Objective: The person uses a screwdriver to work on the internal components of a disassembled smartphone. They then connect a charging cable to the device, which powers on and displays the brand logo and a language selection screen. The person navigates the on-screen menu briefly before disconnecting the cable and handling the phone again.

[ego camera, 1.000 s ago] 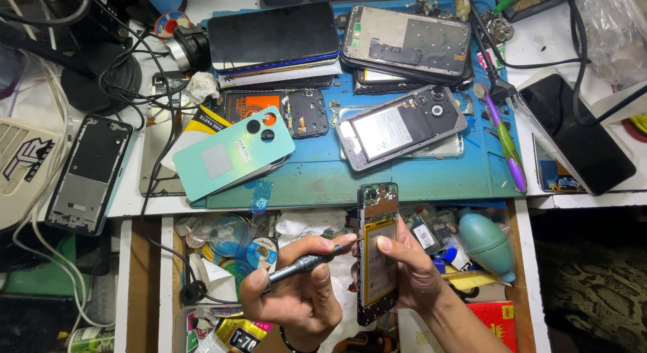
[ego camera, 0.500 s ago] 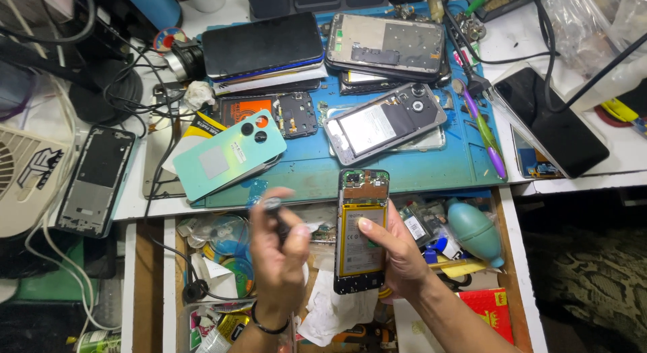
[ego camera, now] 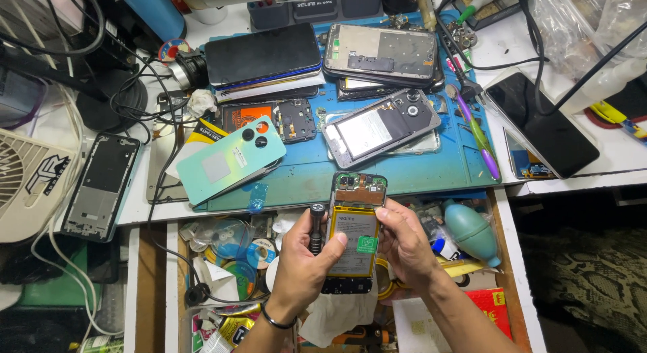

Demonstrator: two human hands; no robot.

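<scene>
Opened phone (ego camera: 355, 233) sits in our hands above a cluttered drawer (ego camera: 222, 252), phone parts crowding the counter (ego camera: 445, 174). Our left hand (ego camera: 306, 265) clasps it with a screwdriver (ego camera: 315, 226); our right hand (ego camera: 404, 248) grips its edge.

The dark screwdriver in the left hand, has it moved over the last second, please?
Yes. The screwdriver swung from lying across below the blue mat to upright beside the opened phone.

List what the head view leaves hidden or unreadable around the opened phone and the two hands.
- Opened phone: its lower end and side edges are covered by the left hand and right hand.
- Dark screwdriver: only the handle top shows; the left hand hides the tip.
- Small parts on the phone's upper board: too small to identify.
- Drawer contents beneath the hands: blocked by hands and forearms.
- Both forearms: cut off at the bottom edge.
</scene>
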